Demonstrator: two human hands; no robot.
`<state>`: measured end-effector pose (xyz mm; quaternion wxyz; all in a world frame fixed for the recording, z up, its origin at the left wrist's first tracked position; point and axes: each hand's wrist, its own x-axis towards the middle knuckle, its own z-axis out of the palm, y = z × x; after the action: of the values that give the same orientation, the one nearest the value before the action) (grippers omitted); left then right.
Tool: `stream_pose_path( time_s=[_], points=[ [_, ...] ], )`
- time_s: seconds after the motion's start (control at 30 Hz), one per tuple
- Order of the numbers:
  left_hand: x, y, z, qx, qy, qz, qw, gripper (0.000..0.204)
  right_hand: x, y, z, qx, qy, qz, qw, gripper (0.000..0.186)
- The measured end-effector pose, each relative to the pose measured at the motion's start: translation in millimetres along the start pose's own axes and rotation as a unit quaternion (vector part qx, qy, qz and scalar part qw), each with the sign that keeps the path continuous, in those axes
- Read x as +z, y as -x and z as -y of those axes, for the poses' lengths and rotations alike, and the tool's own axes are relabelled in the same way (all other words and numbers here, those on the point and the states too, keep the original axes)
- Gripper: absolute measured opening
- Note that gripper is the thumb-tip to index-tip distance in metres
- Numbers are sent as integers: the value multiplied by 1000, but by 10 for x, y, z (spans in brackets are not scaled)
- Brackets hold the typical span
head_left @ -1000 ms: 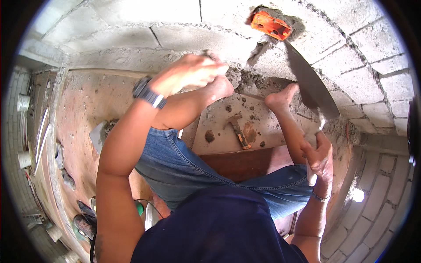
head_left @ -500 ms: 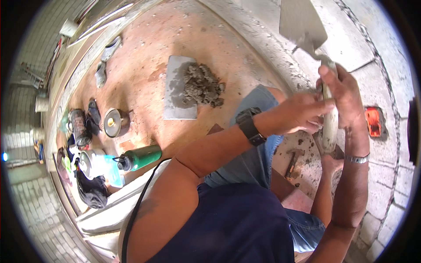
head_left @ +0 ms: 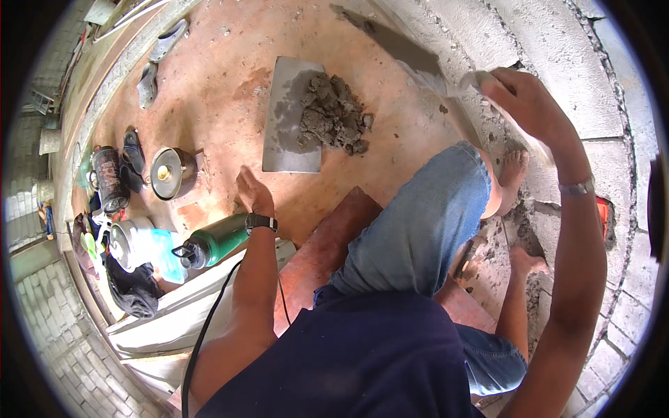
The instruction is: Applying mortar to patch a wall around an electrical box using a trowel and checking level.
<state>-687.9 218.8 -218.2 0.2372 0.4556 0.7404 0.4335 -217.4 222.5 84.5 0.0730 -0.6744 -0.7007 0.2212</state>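
Note:
The handle of a pointed masonry trowel (head_left: 401, 50) is gripped in my right hand (head_left: 526, 104), out to the right. Its dark blade reaches left over the edge between the reddish floor and the concrete, somewhat blurred. My left hand (head_left: 254, 193), below a black wristwatch, holds nothing, its fingers loosely stretched out. It is just above a green bottle (head_left: 221, 240) with a black lid. Ahead of it, a grey board (head_left: 293, 157) lies on the floor, wet in part. A heap of grey mortar (head_left: 336, 115) spreads over the board's right side and onto the floor.
A lidded pot (head_left: 173, 174), dark sandals (head_left: 132, 164) and a white container (head_left: 129, 240) stand at left. Grey clogs (head_left: 148, 85) lie farther off. An orange object (head_left: 602, 214) sits in a wall recess at right. A reddish slab (head_left: 334, 240) lies beside my bent knee.
My left hand has come off the trowel and swung left toward the green bottle. My right hand has tipped the trowel, so its blade now points left over the floor.

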Motion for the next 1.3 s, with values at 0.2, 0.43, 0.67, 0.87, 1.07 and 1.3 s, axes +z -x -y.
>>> stream_pose_path(
  time_s=[0.2, 0.43, 0.67, 0.87, 1.07, 1.3],
  points=[
    [258, 176, 994, 5, -229, -63, 971, 43, 566, -412, -224, 157, 38, 77, 984, 63],
    [532, 344, 1122, 72, -363, -109, 922, 61, 1065, -635, -491, 156, 45, 280, 946, 56],
    [528, 329, 1066, 64, -362, -88, 926, 57, 1476, -857, -649, 205, -34, 330, 921, 41],
    [547, 313, 1077, 87, -364, -107, 921, 54, 1687, -855, -769, 194, -48, 360, 911, 49],
    [552, 306, 1025, 74, -374, -105, 918, 53, 2089, -991, -901, 123, -145, 343, 920, 52],
    [546, 302, 936, 72, -376, -95, 919, 48, 2264, -1082, -1006, 49, -80, 316, 944, 52]
  ],
)
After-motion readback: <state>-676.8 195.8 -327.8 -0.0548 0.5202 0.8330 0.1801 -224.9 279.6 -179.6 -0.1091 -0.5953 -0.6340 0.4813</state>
